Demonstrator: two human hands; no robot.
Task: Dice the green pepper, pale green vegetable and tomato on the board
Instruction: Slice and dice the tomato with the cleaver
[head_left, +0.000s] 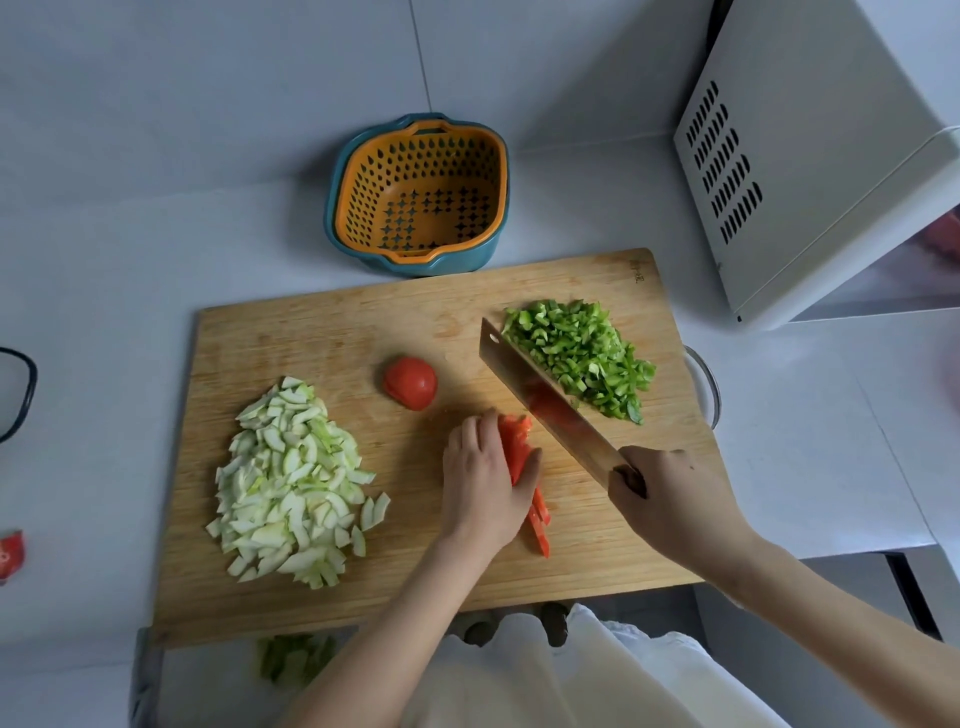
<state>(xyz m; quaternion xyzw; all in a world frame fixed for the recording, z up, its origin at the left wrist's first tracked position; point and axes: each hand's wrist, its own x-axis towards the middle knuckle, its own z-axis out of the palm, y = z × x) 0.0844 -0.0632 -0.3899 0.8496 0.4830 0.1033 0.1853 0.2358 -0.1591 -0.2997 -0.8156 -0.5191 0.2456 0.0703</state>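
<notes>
Head view, centre frame: your left hand (485, 483) cups the tomato strips (517, 447) on the board (332, 332); your right hand (670, 493) grips the cleaver (540, 400). Keep that left hand tucked, cut crosswise; 1 tomato half (410, 383) waits above.

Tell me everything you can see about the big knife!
The knife is a broad, rectangular cleaver with a shiny metal blade and a small hole near its far corner. The right hand grips its handle. It slants over the board, between the tomato strips and the diced green pepper, mirroring red.
</notes>
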